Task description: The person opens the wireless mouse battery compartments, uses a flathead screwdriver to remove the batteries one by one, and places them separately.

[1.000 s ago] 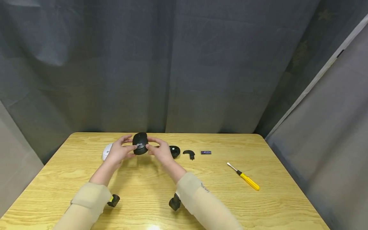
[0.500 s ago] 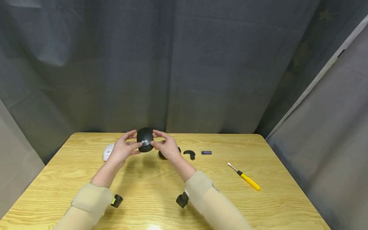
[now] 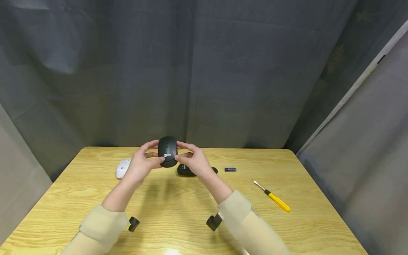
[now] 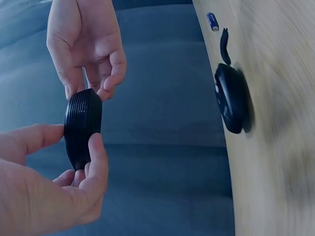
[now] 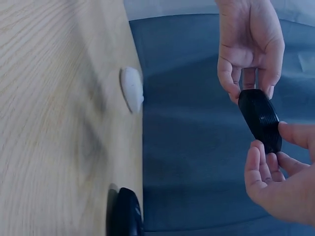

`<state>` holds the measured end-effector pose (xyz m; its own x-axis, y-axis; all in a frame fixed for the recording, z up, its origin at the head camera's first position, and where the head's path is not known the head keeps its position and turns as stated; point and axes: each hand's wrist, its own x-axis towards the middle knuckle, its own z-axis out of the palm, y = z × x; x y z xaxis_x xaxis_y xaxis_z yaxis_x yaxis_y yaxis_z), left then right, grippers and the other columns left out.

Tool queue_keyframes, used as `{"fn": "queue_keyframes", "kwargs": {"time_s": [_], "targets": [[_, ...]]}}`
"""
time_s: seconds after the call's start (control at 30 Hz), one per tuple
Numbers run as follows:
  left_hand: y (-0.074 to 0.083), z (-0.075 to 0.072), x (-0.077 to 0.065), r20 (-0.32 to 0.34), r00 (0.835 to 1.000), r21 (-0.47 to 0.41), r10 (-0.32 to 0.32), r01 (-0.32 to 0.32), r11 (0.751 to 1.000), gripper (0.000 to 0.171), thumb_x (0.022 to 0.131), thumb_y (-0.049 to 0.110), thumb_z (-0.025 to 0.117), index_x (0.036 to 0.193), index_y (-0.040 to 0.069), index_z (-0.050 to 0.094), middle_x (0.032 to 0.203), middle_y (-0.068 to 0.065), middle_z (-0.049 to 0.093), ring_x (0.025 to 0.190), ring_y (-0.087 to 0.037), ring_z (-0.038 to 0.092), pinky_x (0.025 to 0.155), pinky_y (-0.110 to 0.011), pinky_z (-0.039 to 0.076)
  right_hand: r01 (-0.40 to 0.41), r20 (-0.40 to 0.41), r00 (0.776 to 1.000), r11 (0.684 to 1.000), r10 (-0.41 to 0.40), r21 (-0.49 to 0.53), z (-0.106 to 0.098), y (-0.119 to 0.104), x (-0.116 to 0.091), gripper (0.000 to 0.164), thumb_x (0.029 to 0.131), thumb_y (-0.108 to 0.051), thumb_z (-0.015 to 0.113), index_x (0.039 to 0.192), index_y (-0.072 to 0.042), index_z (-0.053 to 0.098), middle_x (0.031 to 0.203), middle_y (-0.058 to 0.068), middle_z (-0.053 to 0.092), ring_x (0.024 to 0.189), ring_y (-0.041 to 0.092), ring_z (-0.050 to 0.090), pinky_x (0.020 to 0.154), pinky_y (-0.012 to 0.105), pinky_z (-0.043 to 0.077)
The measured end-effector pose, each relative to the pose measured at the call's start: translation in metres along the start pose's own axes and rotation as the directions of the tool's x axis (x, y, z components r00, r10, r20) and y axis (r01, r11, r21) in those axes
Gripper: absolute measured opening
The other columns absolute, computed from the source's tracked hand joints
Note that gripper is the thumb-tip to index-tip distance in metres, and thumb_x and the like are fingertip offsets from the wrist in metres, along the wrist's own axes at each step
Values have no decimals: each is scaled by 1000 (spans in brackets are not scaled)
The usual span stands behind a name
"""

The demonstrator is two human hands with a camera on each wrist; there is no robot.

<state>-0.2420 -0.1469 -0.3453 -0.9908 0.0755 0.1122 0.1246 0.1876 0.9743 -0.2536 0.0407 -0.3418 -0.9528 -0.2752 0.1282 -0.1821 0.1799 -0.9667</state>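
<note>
Between my two hands a black computer mouse is held up over the far part of the table, its top with a small white logo facing me. My left hand grips its left side with thumb and fingers. On the right side my right hand pinches it the same way. Ridged sides of this mouse show in the left wrist view. Beneath and behind my right hand, another black mouse lies on the table, partly hidden. A white mouse lies beyond my left forearm.
Past my right wrist lies a curved black cover piece, mostly hidden in the head view. A purple battery is right of it. Nearer, a yellow-handled screwdriver lies at an angle on the wooden table. Grey curtains hang behind.
Both hands have moved to the right and a little higher in the head view, carrying the black mouse. Its top has turned more squarely toward me. My right forearm now covers much of the cover piece.
</note>
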Motion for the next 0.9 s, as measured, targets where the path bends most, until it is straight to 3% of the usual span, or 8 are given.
{"fn": "queue_keyframes", "kwargs": {"time_s": [0.27, 0.63, 0.9], "targets": [[17, 9, -12, 16, 999, -1, 36, -36, 999, 64, 78, 4, 65, 134, 14, 36, 129, -7, 37, 109, -28, 46, 76, -41, 51, 24, 16, 1000, 999, -24, 35, -13, -22, -22, 51, 80, -7, 63, 128, -11, 48, 122, 10, 52, 90, 18, 61, 80, 36, 49], [23, 23, -31, 37, 997, 13, 73, -74, 997, 61, 76, 4, 68, 130, 15, 42, 127, -2, 41, 105, -24, 47, 69, -33, 53, -9, 26, 1000, 998, 8, 55, -29, -1, -33, 51, 77, -14, 68, 122, -25, 49, 115, 1, 56, 90, 17, 59, 76, 31, 50], [21, 40, -46, 66, 995, 64, 78, -82, 995, 59, 73, 7, 70, 126, 20, 46, 122, 1, 45, 103, -20, 51, 69, -28, 52, 2, 25, 1000, 998, -3, 70, -43, 8, -59, 52, 76, -11, 69, 122, -21, 49, 116, 4, 55, 89, 20, 59, 77, 31, 50]]}}
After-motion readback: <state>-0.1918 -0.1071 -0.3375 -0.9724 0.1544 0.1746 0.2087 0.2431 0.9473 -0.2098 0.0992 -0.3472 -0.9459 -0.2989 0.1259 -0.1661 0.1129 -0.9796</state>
